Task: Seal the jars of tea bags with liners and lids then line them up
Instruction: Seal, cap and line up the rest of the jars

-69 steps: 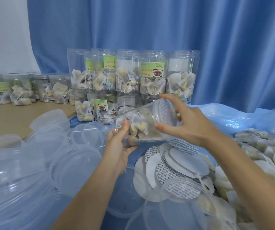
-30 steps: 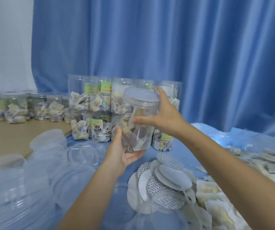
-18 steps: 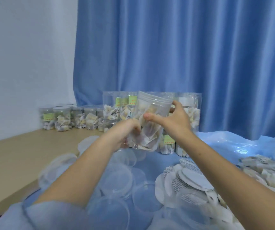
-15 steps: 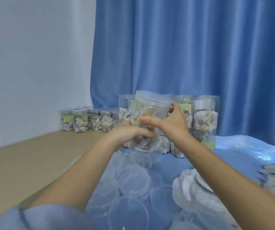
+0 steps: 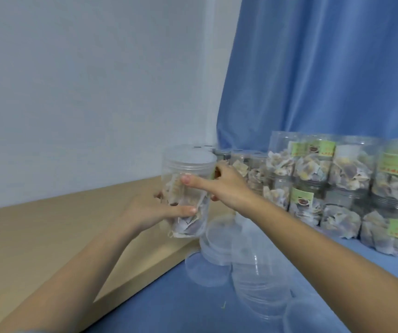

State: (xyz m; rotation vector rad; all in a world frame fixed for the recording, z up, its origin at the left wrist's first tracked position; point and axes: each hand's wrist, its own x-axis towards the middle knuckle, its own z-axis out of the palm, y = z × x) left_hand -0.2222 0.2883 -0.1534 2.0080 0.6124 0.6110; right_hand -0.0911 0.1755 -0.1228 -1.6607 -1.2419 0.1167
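Clear plastic, lidded and stuffed with tea bags: the jar (image 5: 188, 188) is held upright in the air at about nine o'clock from the stacked rows, above the edge of the wooden desk (image 5: 37, 236). The left hand (image 5: 152, 212) wraps its lower body, fingers (image 5: 183, 209) curled round the front, and so takes the weight. The right hand (image 5: 227, 186) grips higher up, just under the lid (image 5: 189, 157), thumb across the front and the other fingers behind. Two hands on one light jar looks like steadying for a careful set-down, probably at the open end of the line. Whether a liner sits under the lid I cannot quite tell; the top is pale and blurred.

From one to three o'clock of the jar stand the finished jars (image 5: 347, 179), stacked two high against the blue curtain (image 5: 325, 68), most with green labels. A lower row of small jars (image 5: 241, 162) runs behind the right hand towards the wall. Loose clear lids (image 5: 219, 241) lie heaped on the blue sheet (image 5: 169, 308) at five o'clock, directly below the right forearm. They crowd the ground in front of the stack, so the bare wood on the left seems the freer landing spot.
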